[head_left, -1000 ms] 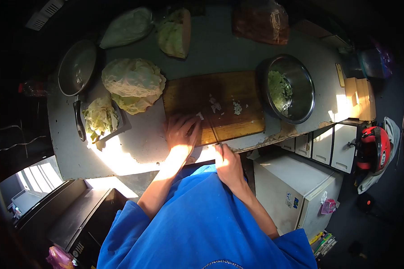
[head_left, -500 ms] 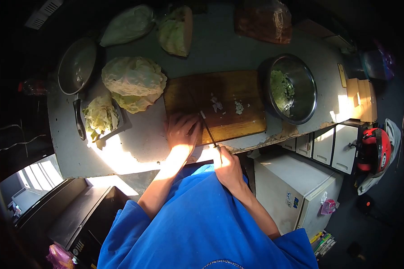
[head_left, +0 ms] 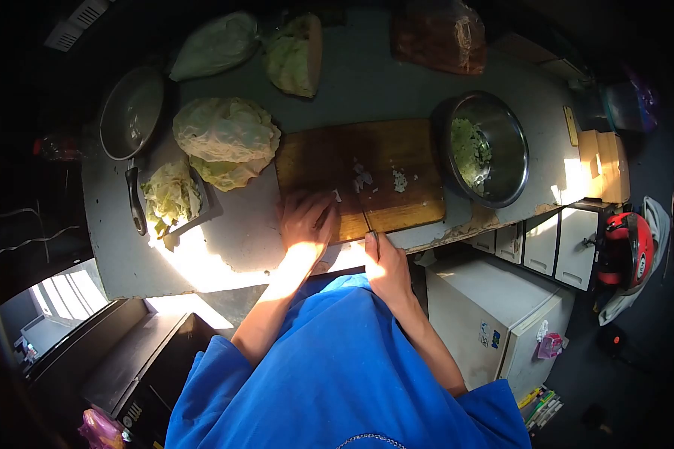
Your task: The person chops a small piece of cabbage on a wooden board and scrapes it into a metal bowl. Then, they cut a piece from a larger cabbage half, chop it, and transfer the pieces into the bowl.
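Note:
My right hand (head_left: 386,262) is closed round the handle of a knife (head_left: 367,220), whose thin blade runs away from me over the wooden cutting board (head_left: 404,218). At the board's near left part, my left hand (head_left: 305,218) rests with curled fingers pressed down. Whatever lies under those fingers is hidden; a small white piece (head_left: 337,196) shows beside the fingertips. Chopped pale bits (head_left: 362,178) lie near the blade, and a second little heap of greenish-white bits (head_left: 399,180) sits farther right. A steel bowl (head_left: 518,153) right of the board holds chopped cabbage (head_left: 468,150).
Left of the board are a large cabbage (head_left: 225,135), loose cabbage leaves (head_left: 171,194) and a frying pan (head_left: 131,112). Behind stand a cut cabbage half (head_left: 292,56), a pale plastic bag (head_left: 217,46) and a reddish bag (head_left: 438,37). A white cabinet (head_left: 487,292) is below the table, right.
The knife has moved right, away from my left fingers, to beside the chopped bits. My right hand shifted slightly right with it; my left hand stayed nearly in place.

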Demonstrator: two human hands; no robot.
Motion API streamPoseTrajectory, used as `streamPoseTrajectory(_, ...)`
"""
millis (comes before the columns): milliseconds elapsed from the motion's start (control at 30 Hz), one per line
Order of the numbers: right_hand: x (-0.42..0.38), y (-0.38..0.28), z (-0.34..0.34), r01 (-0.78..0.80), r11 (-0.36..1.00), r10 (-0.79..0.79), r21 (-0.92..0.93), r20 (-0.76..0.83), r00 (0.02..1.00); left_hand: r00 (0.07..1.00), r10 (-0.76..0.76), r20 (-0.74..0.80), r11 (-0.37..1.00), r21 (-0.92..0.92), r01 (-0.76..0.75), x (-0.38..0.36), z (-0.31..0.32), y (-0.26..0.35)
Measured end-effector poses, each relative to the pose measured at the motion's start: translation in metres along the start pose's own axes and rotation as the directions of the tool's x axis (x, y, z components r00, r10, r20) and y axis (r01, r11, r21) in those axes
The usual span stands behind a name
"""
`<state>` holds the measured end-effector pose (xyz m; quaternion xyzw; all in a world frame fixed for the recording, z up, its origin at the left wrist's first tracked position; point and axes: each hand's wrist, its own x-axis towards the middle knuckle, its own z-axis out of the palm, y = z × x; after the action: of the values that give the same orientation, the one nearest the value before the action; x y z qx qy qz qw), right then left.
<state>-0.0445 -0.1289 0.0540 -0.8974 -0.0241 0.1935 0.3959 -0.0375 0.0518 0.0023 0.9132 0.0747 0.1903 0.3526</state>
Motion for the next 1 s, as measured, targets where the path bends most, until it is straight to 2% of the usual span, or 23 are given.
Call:
streamPoseTrajectory(33, -0.004, 0.002, -0.001, 0.025, 0.999, -0.025, 0.02, -0.025, 0.999, 1.0, -0.002, 0.0, 1.0, -0.001, 0.002, 0.001, -0.001, 0.002)
streamPoseTrajectory(100, -0.015, -0.003, 0.003, 0.03, 0.999, -0.029, 0.017, -0.031, 0.999, 0.981, -0.195, 0.007, 0.978, -0.07, 0.195, 0.001, -0.001, 0.008)
streamPoseTrajectory(167, -0.021, 0.0, 0.006, 0.032, 0.999, -0.031, 0.016, -0.044, 0.999, 0.982, -0.185, 0.031, 0.981, -0.052, 0.186, -0.001, 0.001, 0.003)
streamPoseTrajectory(233, -0.022, 0.009, 0.011, 0.143, 0.99, -0.143, -0.016, -0.013, 0.99, 0.983, -0.174, 0.056, 0.984, -0.031, 0.176, -0.001, 0.002, 0.002)
streamPoseTrajectory(300, -0.022, 0.009, 0.009, 0.139, 0.99, -0.139, -0.029, 0.001, 0.99, 0.979, -0.2, 0.025, 0.974, -0.098, 0.202, 0.0, 0.002, 0.004)
streamPoseTrajectory(467, -0.023, 0.008, 0.009, 0.178, 0.983, -0.178, -0.044, -0.002, 0.984, 0.972, -0.233, 0.032, 0.969, -0.072, 0.235, -0.003, 0.006, 0.0)
streamPoseTrajectory(533, -0.022, 0.008, 0.008, 0.279, 0.954, -0.277, -0.106, 0.031, 0.96, 0.97, -0.24, 0.045, 0.968, -0.057, 0.243, -0.003, 0.006, 0.0)
streamPoseTrajectory(567, -0.022, 0.012, 0.01, 0.278, 0.955, -0.277, -0.106, 0.032, 0.96, 0.967, -0.25, 0.044, 0.965, -0.068, 0.253, -0.003, 0.006, 0.001)
streamPoseTrajectory(633, -0.02, 0.02, 0.016, 0.383, 0.895, -0.384, -0.228, 0.038, 0.922, 0.965, -0.26, 0.043, 0.962, -0.079, 0.263, -0.001, 0.007, 0.001)
streamPoseTrajectory(767, -0.018, 0.02, 0.019, 0.303, 0.936, -0.302, -0.177, 0.034, 0.953, 0.957, -0.281, 0.068, 0.952, -0.102, 0.287, 0.003, 0.001, 0.006)
streamPoseTrajectory(833, -0.016, 0.02, 0.021, 0.315, 0.935, -0.329, -0.166, -0.064, 0.942, 0.951, -0.295, 0.092, 0.946, -0.111, 0.304, 0.003, 0.001, 0.006)
streamPoseTrajectory(900, -0.012, 0.02, 0.023, 0.284, 0.949, -0.294, -0.141, -0.062, 0.954, 0.947, -0.305, 0.104, 0.912, -0.254, 0.322, 0.0, 0.006, 0.001)
streamPoseTrajectory(933, -0.01, 0.019, 0.023, 0.249, 0.962, -0.257, -0.113, -0.058, 0.965, 0.948, -0.301, 0.102, 0.913, -0.258, 0.317, 0.0, 0.006, 0.001)
streamPoseTrajectory(1000, -0.008, 0.012, 0.019, 0.198, 0.977, -0.202, -0.08, -0.05, 0.978, 0.974, -0.221, 0.051, 0.964, -0.142, 0.226, 0.0, 0.003, 0.002)
